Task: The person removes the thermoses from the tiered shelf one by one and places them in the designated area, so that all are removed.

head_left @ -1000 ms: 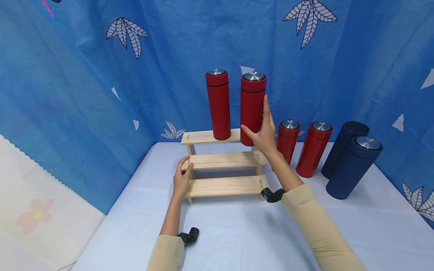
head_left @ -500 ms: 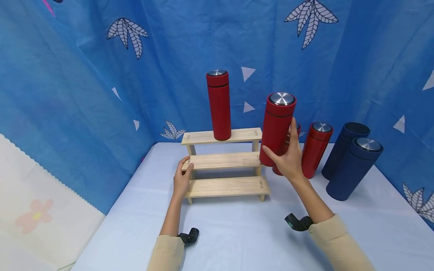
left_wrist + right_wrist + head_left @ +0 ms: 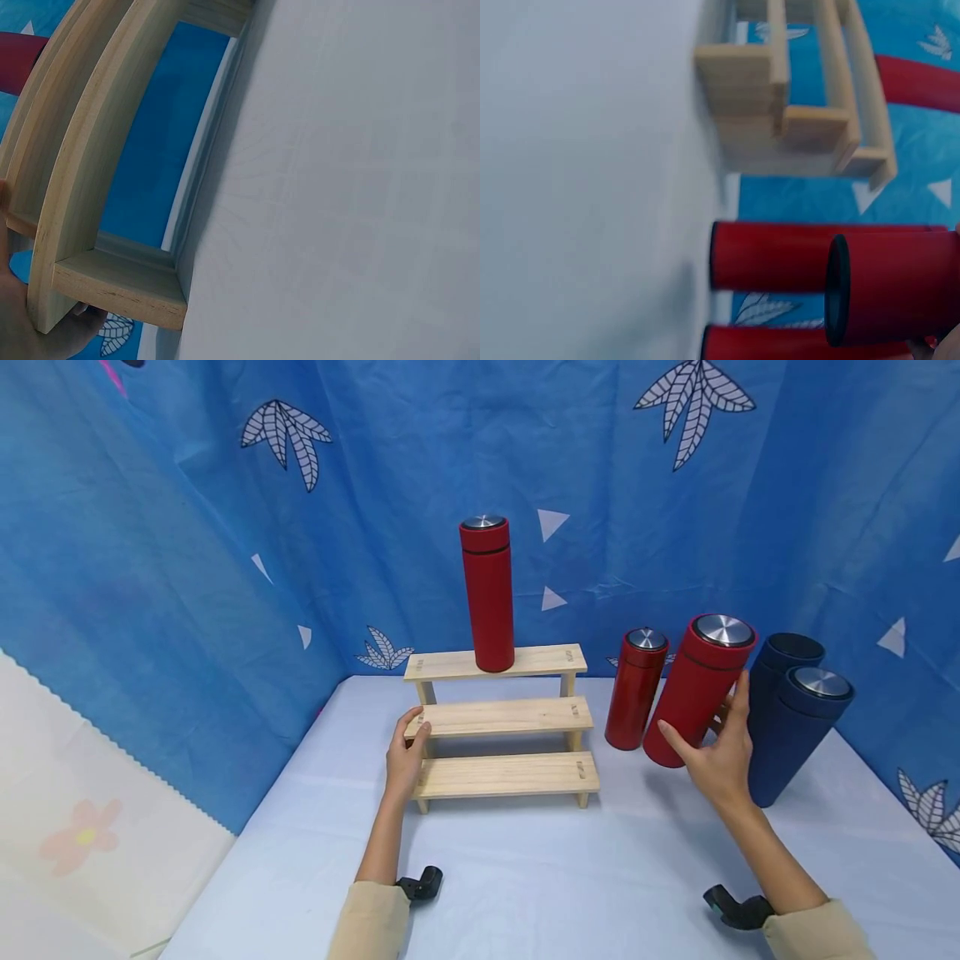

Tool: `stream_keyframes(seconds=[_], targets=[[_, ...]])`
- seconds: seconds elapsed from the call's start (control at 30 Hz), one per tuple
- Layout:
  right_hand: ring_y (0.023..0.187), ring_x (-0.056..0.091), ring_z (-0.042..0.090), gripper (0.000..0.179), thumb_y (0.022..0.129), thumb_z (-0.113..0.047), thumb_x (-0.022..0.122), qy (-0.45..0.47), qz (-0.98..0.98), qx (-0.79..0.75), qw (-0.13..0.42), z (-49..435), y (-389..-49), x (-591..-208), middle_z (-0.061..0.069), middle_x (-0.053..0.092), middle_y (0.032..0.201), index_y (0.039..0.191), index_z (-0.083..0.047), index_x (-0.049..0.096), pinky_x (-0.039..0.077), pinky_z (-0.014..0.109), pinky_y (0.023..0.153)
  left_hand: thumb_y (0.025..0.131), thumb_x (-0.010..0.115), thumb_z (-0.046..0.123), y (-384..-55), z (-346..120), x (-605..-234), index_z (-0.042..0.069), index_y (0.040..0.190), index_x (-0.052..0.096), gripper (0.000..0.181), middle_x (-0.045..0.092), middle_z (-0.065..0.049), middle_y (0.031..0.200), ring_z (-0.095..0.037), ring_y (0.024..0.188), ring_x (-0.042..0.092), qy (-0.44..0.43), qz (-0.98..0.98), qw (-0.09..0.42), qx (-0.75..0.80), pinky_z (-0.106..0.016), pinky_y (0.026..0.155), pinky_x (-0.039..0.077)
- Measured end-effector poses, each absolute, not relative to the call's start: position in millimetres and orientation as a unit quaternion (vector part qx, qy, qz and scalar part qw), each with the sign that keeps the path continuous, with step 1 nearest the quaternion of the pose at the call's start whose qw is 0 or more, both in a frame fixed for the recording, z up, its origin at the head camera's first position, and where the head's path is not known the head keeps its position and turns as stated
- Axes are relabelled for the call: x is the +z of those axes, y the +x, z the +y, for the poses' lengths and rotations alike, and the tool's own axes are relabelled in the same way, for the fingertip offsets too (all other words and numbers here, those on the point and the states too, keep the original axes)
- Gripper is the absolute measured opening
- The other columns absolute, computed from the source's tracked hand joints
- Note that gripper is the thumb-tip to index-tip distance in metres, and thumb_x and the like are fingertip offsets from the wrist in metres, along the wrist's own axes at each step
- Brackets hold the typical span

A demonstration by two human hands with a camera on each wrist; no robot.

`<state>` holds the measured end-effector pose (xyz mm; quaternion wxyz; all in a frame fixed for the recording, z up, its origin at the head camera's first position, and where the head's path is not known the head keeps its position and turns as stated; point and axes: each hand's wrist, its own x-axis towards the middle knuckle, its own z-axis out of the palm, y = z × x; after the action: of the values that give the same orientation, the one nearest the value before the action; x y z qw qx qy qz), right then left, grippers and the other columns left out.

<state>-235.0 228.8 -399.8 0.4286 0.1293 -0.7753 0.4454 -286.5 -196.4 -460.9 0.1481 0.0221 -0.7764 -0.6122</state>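
In the head view my right hand [image 3: 723,760] grips a red thermos flask [image 3: 701,689] with a silver lid, tilted to the right. The right wrist view shows this flask's dark base [image 3: 838,290] apart from the tabletop. My left hand [image 3: 406,756] holds the left end of the middle board of a three-tier wooden stand [image 3: 502,716]. In the left wrist view, fingers [image 3: 79,330] curl under a board. One red flask [image 3: 491,597] stands upright on the top tier. On the table, another red flask [image 3: 633,697] stands right of the stand.
Two dark blue flasks [image 3: 798,739] stand at the right, close beside my right hand. A further red flask [image 3: 780,341] shows in the right wrist view, mostly hidden behind the held one in the head view. A blue curtain [image 3: 397,485] hangs behind the white-covered table [image 3: 525,885].
My right hand has carried the red flask from beside the top tier rightward and down, to in front of the other flasks. My left hand has stayed on the stand.
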Motion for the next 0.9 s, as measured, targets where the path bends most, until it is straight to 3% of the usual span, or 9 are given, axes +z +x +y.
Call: stream_keyframes(seconds=[0.23,0.53,0.9], targets=[[0.119,0.042,0.005,0.11,0.065,0.006,0.079,0.09,-0.798,0.43,0.412,254,-226,-425,0.012,0.04,0.136,0.148,-0.01,0.009,0.037,0.012,0.086,0.086,0.051,0.058,-287,-196,-460,0.043,0.127,0.046,0.044,0.05,-0.004,0.102,-0.021,0.075,0.04,0.025,-0.775,0.148,-0.614,-0.034,0.064,0.036],[0.123,0.04,0.027,0.108,0.07,0.0,0.079,0.069,-0.813,0.434,0.382,265,-224,-447,0.014,0.037,0.138,0.149,-0.016,0.007,0.037,0.015,0.088,0.085,0.051,0.06,-287,-196,-461,0.042,0.128,0.046,0.046,0.046,-0.007,0.092,-0.021,0.073,0.039,0.025,-0.777,0.146,-0.612,-0.033,0.063,0.036],[0.122,0.041,0.026,0.113,0.068,0.005,0.078,0.023,-0.825,0.437,0.358,271,-225,-463,0.01,0.035,0.14,0.149,-0.025,0.005,0.038,0.017,0.089,0.084,0.051,0.061,-288,-197,-462,0.044,0.127,0.046,0.046,0.046,-0.007,0.092,-0.021,0.071,0.039,0.025,-0.778,0.146,-0.611,-0.033,0.062,0.035]])
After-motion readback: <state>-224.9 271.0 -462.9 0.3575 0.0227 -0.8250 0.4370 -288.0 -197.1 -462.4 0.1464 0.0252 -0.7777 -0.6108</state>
